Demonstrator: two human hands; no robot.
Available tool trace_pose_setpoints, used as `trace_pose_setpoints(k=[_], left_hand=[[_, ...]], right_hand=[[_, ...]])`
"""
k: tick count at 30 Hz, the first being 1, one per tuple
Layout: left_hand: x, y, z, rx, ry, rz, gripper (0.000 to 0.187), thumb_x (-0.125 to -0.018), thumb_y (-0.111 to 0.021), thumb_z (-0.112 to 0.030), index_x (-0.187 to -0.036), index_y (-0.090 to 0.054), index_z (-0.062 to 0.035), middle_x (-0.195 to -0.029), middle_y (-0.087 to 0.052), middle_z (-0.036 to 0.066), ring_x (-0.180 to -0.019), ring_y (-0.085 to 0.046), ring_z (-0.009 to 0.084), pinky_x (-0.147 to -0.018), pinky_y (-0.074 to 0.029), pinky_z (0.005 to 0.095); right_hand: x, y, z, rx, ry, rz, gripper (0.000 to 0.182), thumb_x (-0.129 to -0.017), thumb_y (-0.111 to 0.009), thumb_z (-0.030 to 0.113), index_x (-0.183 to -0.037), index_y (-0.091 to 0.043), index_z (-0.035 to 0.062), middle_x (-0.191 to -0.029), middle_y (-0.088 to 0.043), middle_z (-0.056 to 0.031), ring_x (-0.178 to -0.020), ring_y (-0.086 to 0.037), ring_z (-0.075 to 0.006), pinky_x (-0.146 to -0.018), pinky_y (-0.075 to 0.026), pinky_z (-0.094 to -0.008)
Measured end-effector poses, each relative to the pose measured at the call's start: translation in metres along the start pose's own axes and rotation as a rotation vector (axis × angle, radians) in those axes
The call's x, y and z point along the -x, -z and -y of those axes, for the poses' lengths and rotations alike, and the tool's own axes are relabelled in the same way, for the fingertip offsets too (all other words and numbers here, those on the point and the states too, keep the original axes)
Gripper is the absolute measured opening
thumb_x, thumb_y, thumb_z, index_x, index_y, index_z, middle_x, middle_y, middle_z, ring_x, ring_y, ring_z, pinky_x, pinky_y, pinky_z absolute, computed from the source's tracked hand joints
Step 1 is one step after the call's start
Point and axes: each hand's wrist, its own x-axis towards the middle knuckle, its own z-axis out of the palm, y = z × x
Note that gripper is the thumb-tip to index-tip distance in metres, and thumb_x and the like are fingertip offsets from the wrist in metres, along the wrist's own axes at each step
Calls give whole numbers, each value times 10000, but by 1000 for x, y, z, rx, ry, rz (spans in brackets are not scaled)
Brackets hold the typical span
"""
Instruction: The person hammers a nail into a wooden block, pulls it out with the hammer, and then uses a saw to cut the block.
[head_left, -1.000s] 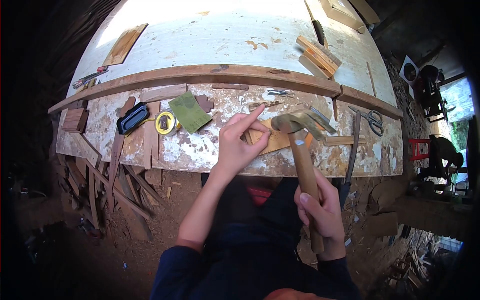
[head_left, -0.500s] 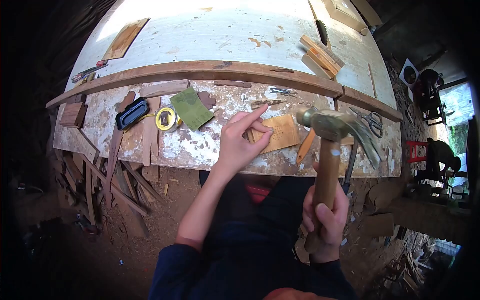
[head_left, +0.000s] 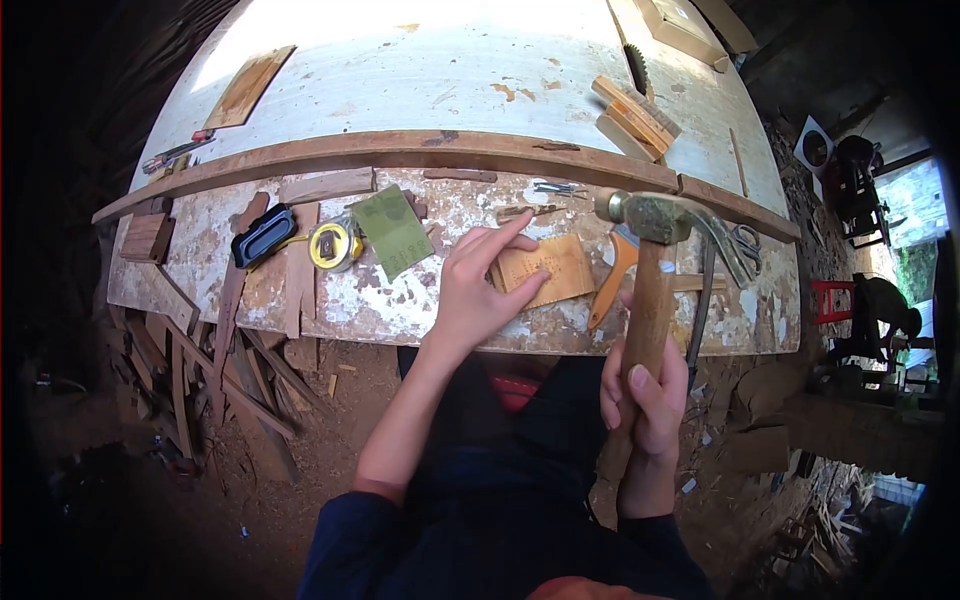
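My right hand [head_left: 647, 392] is wrapped round the wooden handle of a claw hammer [head_left: 652, 310], whose metal head is raised over the right part of the workbench. My left hand [head_left: 485, 278] rests at the left side of a small light wooden block [head_left: 552, 270], its fingers spread and the index finger stretched forward. Whether it pinches anything small is not visible. Just right of the block lies an orange-handled tool [head_left: 612, 277], partly behind the hammer. Beyond the block are a small wood scrap [head_left: 528, 212] and some nails or thin bits [head_left: 560, 189].
A long wooden beam [head_left: 400, 150] crosses the workbench [head_left: 380, 300]. On the left lie green sandpaper [head_left: 393, 232], a yellow tape measure [head_left: 334, 245] and a black case [head_left: 264, 235]. Scissors [head_left: 747, 245] are at the right, and a saw blade [head_left: 637, 68] is farther back.
The hammer head has tilted and moved slightly up and left, with my right hand still round the handle. My left hand stays by the block; its thumb has shifted slightly.
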Motion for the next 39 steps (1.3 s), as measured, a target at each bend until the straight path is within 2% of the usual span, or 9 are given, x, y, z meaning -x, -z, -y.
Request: trace_pose_setpoints(k=[7, 9, 15, 18, 19, 22, 25, 27, 39], left_hand=[[-2, -10, 1, -17, 50, -9, 451, -806, -928, -96, -1222, -775, -12, -1056, -806, 136, -990, -784, 246, -873, -616, 359], [-3, -12, 0, -28, 24, -54, 368, -803, -928, -114, -1130, -792, -15, -1014, -803, 128, -928, -789, 274, -835, -624, 368], [-2, -13, -9, -116, -10, -85, 255, -827, -901, -88, -1044, -786, -17, -959, -810, 132, -857, -795, 275, -775, -623, 356], [0, -14, -8, -119, -15, -90, 239, -838, -894, -84, -1036, -784, -7, -970, -815, 146, -864, -801, 272, -775, -624, 355], [1, -12, -10, -113, 67, -48, 249, -867, -888, -105, -1073, -792, -2, -1041, -828, 137, -964, -808, 239, -896, -617, 351], [4, -14, -6, -58, 106, -47, 256, -870, -884, -96, -1084, -789, 7, -1040, -827, 142, -970, -808, 241, -903, -615, 352], [2, -15, -3, -94, 31, -78, 258, -844, -897, -84, -1061, -787, 1, -968, -813, 158, -887, -804, 276, -796, -626, 362], [-5, -9, -11, -159, 6, -12, 269, -847, -895, -85, -1081, -789, -2, -957, -807, 160, -883, -802, 283, -795, -627, 363], [-10, -22, -22, -257, 8, -67, 227, -891, -816, -35, -1112, -785, 2, -935, -806, 165, -846, -809, 279, -765, -627, 360]], right_hand=[[-86, 15, -44, 116, 237, -14, 614, -1100, -568, 116, -1630, -337, -91, -872, -640, -60, -715, -628, -93, -658, -537, -254], [-95, 20, -58, 97, 220, 3, 609, -1097, -578, 100, -1626, -347, -92, -897, -649, -58, -726, -635, -88, -667, -543, -257], [-97, 19, -60, 111, 113, -1, 627, -1080, -607, 101, -1641, -374, -55, -875, -609, -15, -691, -578, -58, -618, -496, -240], [-94, 17, -60, 146, 69, -14, 633, -1081, -623, 133, -1643, -387, -38, -891, -614, -10, -692, -574, -51, -612, -490, -236], [-94, 18, -61, 172, 82, -13, 636, -1074, -644, 152, -1635, -409, -37, -911, -609, 4, -687, -559, -32, -595, -467, -227], [-93, 18, -56, 242, 61, -5, 631, -1061, -661, 162, -1613, -440, -51, -999, -677, -56, -801, -644, -86, -704, -534, -272], [-95, 17, -62, 315, 143, -47, 623, -1048, -675, 177, -1589, -470, -54, -1100, -719, -142, -972, -686, -154, -862, -555, -335], [-94, 15, -57, 325, 150, -48, 623, -1041, -681, 186, -1580, -481, -53, -1156, -731, -190, -1069, -692, -189, -950, -550, -368], [-94, 15, -61, 307, 180, -46, 650, -1027, -690, 182, -1600, -473, -34, -1296, -735, -245, -1213, -729, -241, -1024, -557, -385]])
